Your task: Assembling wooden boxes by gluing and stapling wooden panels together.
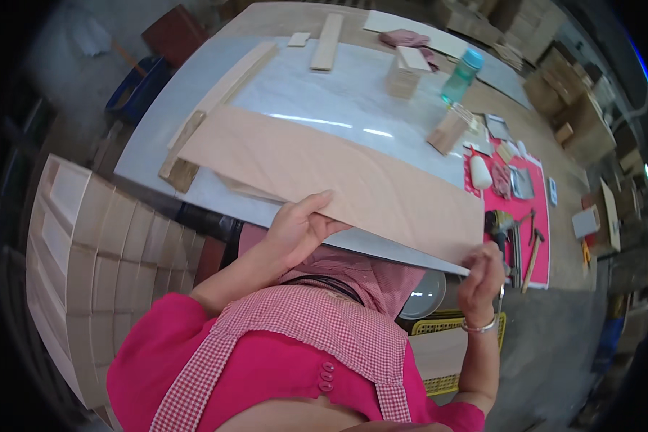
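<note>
In the head view, a person in a checked apron has a long, pale wooden board slanting across the near edge of a tabletop. Steady handling would likely call for even support along its length, its far left end kept from knocking the darker wood block beside it. Of the hands, the left hand is half closed on the near edge, thumb on top, fingers curled beneath; the right hand, fingers bent, meets the near right corner, whether gripping cannot be told.
</note>
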{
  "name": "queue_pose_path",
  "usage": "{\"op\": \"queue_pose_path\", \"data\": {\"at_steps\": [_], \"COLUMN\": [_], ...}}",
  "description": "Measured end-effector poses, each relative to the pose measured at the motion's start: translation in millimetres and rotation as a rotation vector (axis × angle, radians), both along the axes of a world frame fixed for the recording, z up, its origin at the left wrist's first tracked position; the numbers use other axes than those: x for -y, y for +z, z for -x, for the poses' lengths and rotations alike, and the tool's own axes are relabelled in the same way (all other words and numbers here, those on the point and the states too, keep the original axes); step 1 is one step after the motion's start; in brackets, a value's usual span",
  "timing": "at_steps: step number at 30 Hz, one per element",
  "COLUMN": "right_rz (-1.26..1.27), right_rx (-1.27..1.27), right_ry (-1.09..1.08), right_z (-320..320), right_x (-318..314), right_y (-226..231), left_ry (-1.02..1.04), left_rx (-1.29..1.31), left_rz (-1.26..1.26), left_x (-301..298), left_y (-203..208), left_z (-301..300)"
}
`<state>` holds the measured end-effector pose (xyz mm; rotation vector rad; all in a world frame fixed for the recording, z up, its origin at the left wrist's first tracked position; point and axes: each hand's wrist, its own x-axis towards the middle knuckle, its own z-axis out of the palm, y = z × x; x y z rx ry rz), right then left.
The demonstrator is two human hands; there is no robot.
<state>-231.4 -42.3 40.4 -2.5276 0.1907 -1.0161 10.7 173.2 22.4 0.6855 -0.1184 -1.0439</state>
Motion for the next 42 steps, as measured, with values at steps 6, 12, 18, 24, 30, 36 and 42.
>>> {"op": "queue_pose_path", "data": {"at_steps": [6,12,18,24,30,36,42], "right_rz": [-0.209,-0.107,-0.222,-0.693,-0.831,-0.587,-0.829], "right_rx": [0.027,0.012,-0.092,-0.068,-0.150,-0.290,-0.407], "right_ry": [-0.444,-0.365,-0.229,-0.102,-0.148,-0.188,-0.258], "right_z": [14,11,-33,-104,-128,-119,-111], "right_x": [5,-4,-26,-37,-33,-29,-58], "right_y": [-7,-8,-49,-94,-114,-146,-144], "left_ry": [-0.095,-0.157,-0.104,0.372,-0.195,0.478,0.124], "left_rx": [0.008,-0.056,-0.190,-0.321,0.358,1.610,1.244], "left_rz": [0.060,0.178,0.121,-0.280,0.076,-1.179,-1.879], "left_x": [36,106,158,161,45,-24,-81], "left_y": [-11,-55,-130,-167,-3,-3,-66], "left_z": [-36,-121,-190,-181,-142,-360,-418]}}
